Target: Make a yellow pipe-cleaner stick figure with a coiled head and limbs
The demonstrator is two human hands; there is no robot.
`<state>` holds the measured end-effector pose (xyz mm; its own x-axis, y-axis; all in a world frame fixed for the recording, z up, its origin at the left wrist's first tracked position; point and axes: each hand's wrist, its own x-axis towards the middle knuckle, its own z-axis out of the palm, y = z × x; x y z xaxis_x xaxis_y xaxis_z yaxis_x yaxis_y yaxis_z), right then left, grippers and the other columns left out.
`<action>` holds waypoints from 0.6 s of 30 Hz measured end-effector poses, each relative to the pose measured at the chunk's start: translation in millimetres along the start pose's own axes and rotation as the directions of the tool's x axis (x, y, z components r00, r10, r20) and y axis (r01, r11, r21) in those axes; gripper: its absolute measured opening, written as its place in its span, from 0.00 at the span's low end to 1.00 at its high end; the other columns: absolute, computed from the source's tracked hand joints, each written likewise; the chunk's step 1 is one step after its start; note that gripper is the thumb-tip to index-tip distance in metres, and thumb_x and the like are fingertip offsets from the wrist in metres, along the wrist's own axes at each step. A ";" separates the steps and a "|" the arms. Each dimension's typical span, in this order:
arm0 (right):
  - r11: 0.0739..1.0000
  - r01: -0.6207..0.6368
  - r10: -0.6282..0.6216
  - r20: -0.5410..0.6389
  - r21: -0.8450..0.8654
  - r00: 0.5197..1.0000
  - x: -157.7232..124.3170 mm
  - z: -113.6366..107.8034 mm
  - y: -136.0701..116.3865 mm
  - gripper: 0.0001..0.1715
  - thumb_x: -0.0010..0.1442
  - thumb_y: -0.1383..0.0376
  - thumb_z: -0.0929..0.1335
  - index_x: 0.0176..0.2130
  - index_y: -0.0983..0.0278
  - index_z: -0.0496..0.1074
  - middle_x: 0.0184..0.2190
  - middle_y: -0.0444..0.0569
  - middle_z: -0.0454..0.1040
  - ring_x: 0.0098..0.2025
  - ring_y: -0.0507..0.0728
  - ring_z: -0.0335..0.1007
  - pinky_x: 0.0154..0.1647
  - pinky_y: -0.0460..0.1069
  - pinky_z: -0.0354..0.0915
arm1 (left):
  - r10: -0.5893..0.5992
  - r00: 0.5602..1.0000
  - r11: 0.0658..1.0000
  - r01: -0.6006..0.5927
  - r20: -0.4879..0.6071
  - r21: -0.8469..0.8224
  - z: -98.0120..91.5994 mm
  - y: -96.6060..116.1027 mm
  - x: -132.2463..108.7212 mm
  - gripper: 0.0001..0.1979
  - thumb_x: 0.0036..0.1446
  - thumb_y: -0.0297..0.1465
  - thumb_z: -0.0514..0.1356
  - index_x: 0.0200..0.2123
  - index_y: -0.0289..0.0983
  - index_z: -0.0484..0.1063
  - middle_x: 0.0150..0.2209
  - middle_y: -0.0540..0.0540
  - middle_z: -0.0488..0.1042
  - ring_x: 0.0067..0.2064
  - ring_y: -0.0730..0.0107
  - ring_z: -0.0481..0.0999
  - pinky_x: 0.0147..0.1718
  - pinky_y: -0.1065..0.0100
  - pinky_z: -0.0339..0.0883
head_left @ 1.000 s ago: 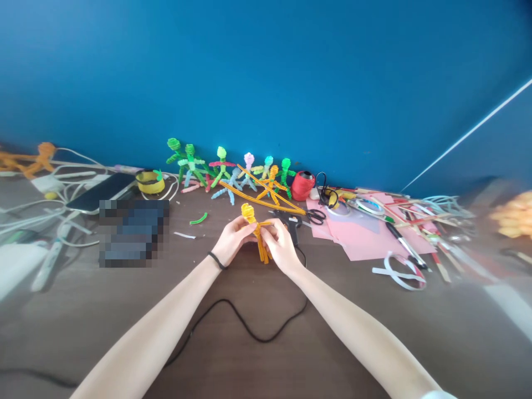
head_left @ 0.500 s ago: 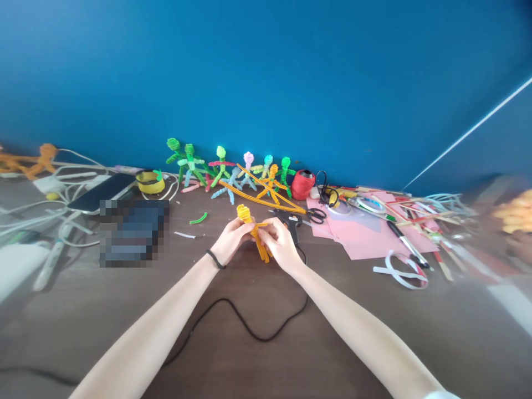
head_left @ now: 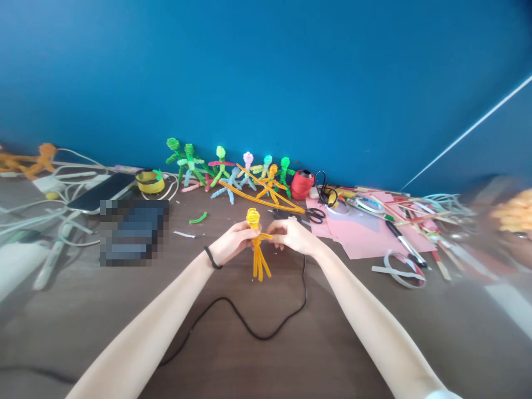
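A yellow-orange pipe-cleaner figure (head_left: 258,256) with a coiled head is upright between my hands, several loose strands hanging below its middle. My left hand (head_left: 231,243) grips it just under the head, thumb in front. On the other side my right hand (head_left: 294,235) pinches the end of a short strand that sticks out sideways from the figure like an arm. Just behind the right hand lies a dark glue gun (head_left: 282,214), partly hidden by it. A small green pipe-cleaner piece (head_left: 198,218) rests on the table to the left.
Several coloured pipe-cleaner figures (head_left: 221,165) stand along the blue wall. Long orange pipe cleaners (head_left: 266,204), scissors (head_left: 316,215) and a red roll (head_left: 302,185) lie nearby. Pink paper (head_left: 361,241) and sticks are right; a phone (head_left: 103,192) and cables left. A black cord (head_left: 245,327) crosses in front.
The figure has shifted slightly right and turned more upright, its hanging strands now in fuller view. My right hand has moved right, from the figure's middle to the side strand's end.
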<state>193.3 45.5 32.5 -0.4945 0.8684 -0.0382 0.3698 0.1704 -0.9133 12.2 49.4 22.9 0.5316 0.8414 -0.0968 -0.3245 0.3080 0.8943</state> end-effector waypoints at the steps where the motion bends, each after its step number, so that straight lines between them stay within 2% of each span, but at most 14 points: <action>1: 0.996 0.020 -0.022 -0.028 -0.084 0.999 -0.5 -1.6 -2.1 0.07 0.51 0.64 0.65 0.30 0.66 0.69 0.23 0.43 0.68 0.22 0.49 0.63 0.24 0.45 0.61 | -0.018 1.000 1.000 0.018 0.018 0.011 1.3 -0.2 -0.6 0.01 0.44 0.24 0.59 0.25 0.33 0.70 0.23 0.50 0.65 0.25 0.77 0.65 0.24 0.74 0.58; 4: 0.938 0.120 -0.168 -0.121 -0.326 0.978 -1.7 -3.1 -8.5 0.06 0.53 0.67 0.64 0.29 0.66 0.71 0.27 0.45 0.69 0.29 0.50 0.64 0.31 0.46 0.60 | -0.066 0.998 0.997 0.065 0.026 0.039 4.5 -0.8 -1.7 0.01 0.44 0.24 0.59 0.25 0.33 0.70 0.23 0.50 0.66 0.25 0.76 0.64 0.24 0.73 0.58; 7: 0.871 0.200 -0.294 -0.148 -0.449 0.944 -2.7 -1.3 -13.1 0.07 0.54 0.70 0.63 0.29 0.65 0.71 0.28 0.45 0.68 0.31 0.51 0.64 0.34 0.45 0.59 | -0.096 0.995 0.993 0.096 -0.009 0.062 5.7 -0.6 -2.1 0.03 0.44 0.24 0.60 0.26 0.33 0.71 0.23 0.50 0.67 0.25 0.76 0.65 0.24 0.72 0.58; 14: 0.813 0.255 -0.404 -0.192 -0.523 0.894 -3.5 2.9 -22.8 0.09 0.57 0.69 0.62 0.29 0.66 0.69 0.28 0.46 0.66 0.30 0.50 0.63 0.33 0.44 0.58 | -0.132 0.991 0.980 0.135 -0.029 0.143 4.1 -5.6 0.3 0.02 0.42 0.25 0.61 0.24 0.33 0.70 0.22 0.49 0.68 0.24 0.74 0.66 0.24 0.70 0.58; 18: 0.813 0.245 -0.393 -0.187 -0.528 0.900 -2.3 2.2 -24.9 0.08 0.56 0.69 0.61 0.28 0.66 0.69 0.28 0.46 0.67 0.30 0.50 0.62 0.33 0.44 0.58 | -0.115 0.993 0.979 0.119 -0.033 0.168 4.5 -10.0 1.6 0.03 0.42 0.26 0.61 0.24 0.33 0.69 0.22 0.49 0.68 0.24 0.74 0.66 0.24 0.70 0.59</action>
<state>183.5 38.3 54.4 -0.4433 0.8018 0.4007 0.5949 0.5976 -0.5376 19.8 45.7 15.8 0.5397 0.8145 -0.2130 -0.1231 0.3266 0.9371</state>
